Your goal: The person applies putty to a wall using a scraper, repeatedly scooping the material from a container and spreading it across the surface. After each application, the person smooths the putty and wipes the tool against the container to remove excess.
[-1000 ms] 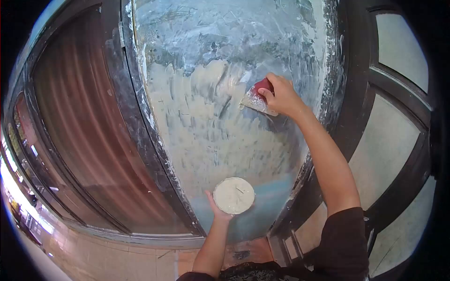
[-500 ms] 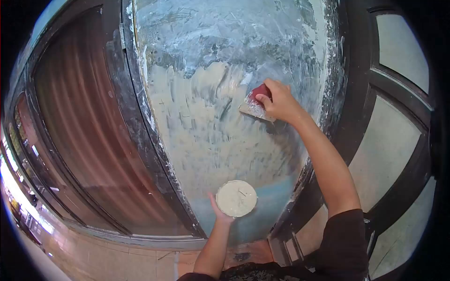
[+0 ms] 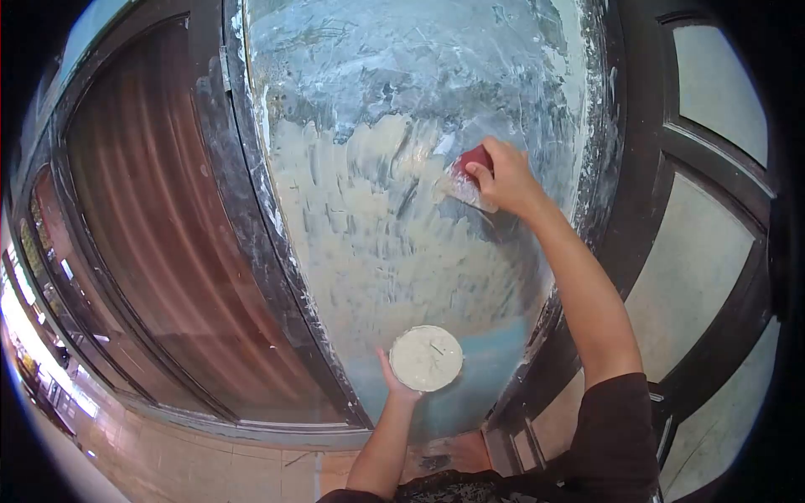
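Observation:
My right hand [image 3: 501, 178] is closed round the red handle of a putty knife [image 3: 472, 189], its wide pale blade laid against the wall. Low in the middle of the view, my left hand [image 3: 399, 379] holds a round tub [image 3: 426, 359] from its left side and below; cream paste fills the tub, with a small dark mark on top. The wall [image 3: 394, 75] is mottled grey-blue above. Streaky cream paste [image 3: 352, 218] covers its middle part, and a light blue strip shows beneath.
At the left stands a dark-framed panel with a reddish-brown curtain [image 3: 159, 226] behind glass. A dark door [image 3: 646, 184] with pale panels is on the right. The tiled floor [image 3: 210, 457] shows at the bottom left.
My right hand and the putty knife have shifted slightly right and up, the blade now more steeply tilted. The tub and my left hand sit slightly lower and further right in view.

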A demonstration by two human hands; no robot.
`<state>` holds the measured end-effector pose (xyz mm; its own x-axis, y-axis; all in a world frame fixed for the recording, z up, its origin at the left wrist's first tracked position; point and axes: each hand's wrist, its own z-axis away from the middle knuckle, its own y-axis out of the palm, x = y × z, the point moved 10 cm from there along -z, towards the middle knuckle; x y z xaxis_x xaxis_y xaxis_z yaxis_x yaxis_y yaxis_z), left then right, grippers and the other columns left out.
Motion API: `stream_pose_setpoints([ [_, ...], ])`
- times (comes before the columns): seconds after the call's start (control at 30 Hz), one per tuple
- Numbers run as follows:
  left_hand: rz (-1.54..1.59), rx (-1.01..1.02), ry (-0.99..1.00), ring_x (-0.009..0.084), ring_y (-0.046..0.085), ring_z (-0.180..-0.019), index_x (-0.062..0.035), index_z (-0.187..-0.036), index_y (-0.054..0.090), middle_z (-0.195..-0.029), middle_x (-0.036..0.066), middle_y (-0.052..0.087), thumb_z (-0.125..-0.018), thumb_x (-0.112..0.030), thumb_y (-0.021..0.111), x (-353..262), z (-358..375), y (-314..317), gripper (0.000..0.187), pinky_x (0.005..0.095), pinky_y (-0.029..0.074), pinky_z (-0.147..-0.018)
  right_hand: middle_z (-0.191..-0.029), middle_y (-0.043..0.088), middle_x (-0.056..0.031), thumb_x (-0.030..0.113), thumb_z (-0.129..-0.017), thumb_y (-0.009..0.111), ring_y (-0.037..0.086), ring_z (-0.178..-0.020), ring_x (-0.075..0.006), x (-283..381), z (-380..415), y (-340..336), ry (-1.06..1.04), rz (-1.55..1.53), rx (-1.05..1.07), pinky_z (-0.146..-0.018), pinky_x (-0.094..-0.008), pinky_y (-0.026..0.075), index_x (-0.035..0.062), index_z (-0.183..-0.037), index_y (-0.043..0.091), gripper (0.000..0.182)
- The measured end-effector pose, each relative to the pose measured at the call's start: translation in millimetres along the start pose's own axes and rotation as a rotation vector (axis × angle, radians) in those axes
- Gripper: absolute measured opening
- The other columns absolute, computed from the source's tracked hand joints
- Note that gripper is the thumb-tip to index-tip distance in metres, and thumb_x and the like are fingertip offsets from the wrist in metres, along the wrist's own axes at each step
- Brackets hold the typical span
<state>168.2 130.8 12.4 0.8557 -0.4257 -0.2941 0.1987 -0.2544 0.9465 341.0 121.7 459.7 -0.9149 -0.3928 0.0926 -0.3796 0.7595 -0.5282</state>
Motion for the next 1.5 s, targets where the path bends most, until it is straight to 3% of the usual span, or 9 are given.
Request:
stream_pose_setpoints([
  [0.33, 0.029, 0.023, -0.016, 0.0409, 0.050, -0.137, -0.0092, -0.150, 0.049, -0.152, 0.015, 0.051, -0.091, -0.086, 0.028, 3, -1, 1, 0.099, 0.0597, 0.042, -0.112, -0.097, 0.062, -0.0180, 0.023, -0.090, 0.072, 0.057, -0.098, -0.0385, 15, 11, 2, -0.074, 0.021, -0.061, -0.090, -0.0488, 0.038, 0.0032, -0.103, 0.057, 0.028],
  [0.37, 0.026, 0.025, -0.017, 0.0409, 0.050, -0.137, -0.0092, -0.150, 0.049, -0.152, 0.015, 0.051, -0.091, -0.086, 0.028, 3, -1, 1, 0.099, 0.0597, 0.042, -0.112, -0.104, 0.066, -0.0184, 0.025, -0.092, 0.070, 0.058, -0.107, -0.0403, 4, 4, -1, 0.028, 0.028, -0.004, -0.093, -0.0531, 0.039, 0.0039, -0.103, 0.059, 0.026],
  [0.47, -0.013, -0.013, 0.002, 0.0391, 0.050, -0.137, -0.0085, -0.150, 0.048, -0.151, 0.015, 0.052, -0.092, -0.085, 0.028, 2, 2, -3, 0.099, 0.0576, 0.042, -0.112, -0.099, 0.066, -0.0204, 0.025, -0.092, 0.070, 0.060, -0.099, -0.0417, -18, -10, -21, 0.112, -0.092, -0.086, -0.091, -0.0516, 0.041, 0.0035, -0.104, 0.059, 0.027],
  [0.63, 0.015, -0.009, 0.040, 0.0395, 0.049, -0.138, -0.0088, -0.151, 0.048, -0.153, 0.015, 0.050, -0.092, -0.085, 0.028, -4, 4, -3, 0.098, 0.0572, 0.041, -0.114, -0.092, 0.063, -0.0170, 0.013, -0.089, 0.071, 0.057, -0.090, -0.0394, 26, 13, -34, -0.149, -0.232, -0.159, -0.085, -0.0484, 0.042, 0.0034, -0.096, 0.059, 0.016],
  [0.77, -0.009, -0.024, 0.046, 0.0396, 0.048, -0.139, -0.0092, -0.151, 0.048, -0.154, 0.015, 0.049, -0.092, -0.085, 0.028, -10, 11, 2, 0.098, 0.0566, 0.040, -0.115, -0.102, 0.062, -0.0032, 0.005, -0.080, 0.068, 0.055, -0.099, -0.0294, 94, 90, 6, -0.501, 0.080, 0.039, -0.085, -0.0433, 0.039, 0.0161, -0.098, 0.064, 0.022],
  [0.87, 0.041, 0.013, -0.009, 0.0393, 0.048, -0.139, -0.0089, -0.151, 0.048, -0.154, 0.015, 0.048, -0.092, -0.085, 0.027, -9, 13, -5, 0.098, 0.0561, 0.040, -0.115, -0.105, 0.063, 0.0013, 0.009, -0.079, 0.066, 0.056, -0.101, -0.0262, 120, 159, 39, -0.553, 0.059, 0.198, -0.082, -0.0439, 0.043, 0.0210, -0.107, 0.068, 0.030],
  [1.1, -0.042, -0.008, 0.069, 0.0423, 0.045, -0.140, -0.0077, -0.153, 0.044, -0.156, 0.016, 0.046, -0.088, -0.089, 0.028, -46, 35, 6, 0.105, 0.0637, 0.037, -0.114, -0.124, 0.067, 0.0001, 0.012, -0.084, 0.063, 0.059, -0.120, -0.0272, 137, 246, 99, -0.622, -0.033, 0.397, -0.096, -0.0447, 0.049, 0.0187, -0.116, 0.068, 0.033],
  [1.17, -0.059, 0.031, 0.071, 0.0474, 0.044, -0.140, -0.0129, -0.155, 0.041, -0.159, 0.016, 0.041, -0.083, -0.093, 0.031, -52, 39, 9, 0.108, 0.0818, 0.031, -0.105, -0.125, 0.067, -0.0005, 0.013, -0.086, 0.063, 0.059, -0.119, -0.0274, 141, 251, 103, -0.611, -0.025, 0.408, -0.095, -0.0454, 0.049, 0.0194, -0.116, 0.067, 0.031],
  [1.5, -0.028, -0.079, 0.066, 0.0438, 0.049, -0.136, -0.0098, -0.152, 0.046, -0.154, 0.018, 0.048, -0.082, -0.094, 0.033, -72, 65, 13, 0.110, 0.0639, 0.041, -0.111, -0.132, 0.066, -0.0015, 0.014, -0.088, 0.062, 0.058, -0.123, -0.0297, 161, 287, 121, -0.587, 0.028, 0.411, -0.098, -0.0472, 0.048, 0.0175, -0.121, 0.066, 0.034],
])
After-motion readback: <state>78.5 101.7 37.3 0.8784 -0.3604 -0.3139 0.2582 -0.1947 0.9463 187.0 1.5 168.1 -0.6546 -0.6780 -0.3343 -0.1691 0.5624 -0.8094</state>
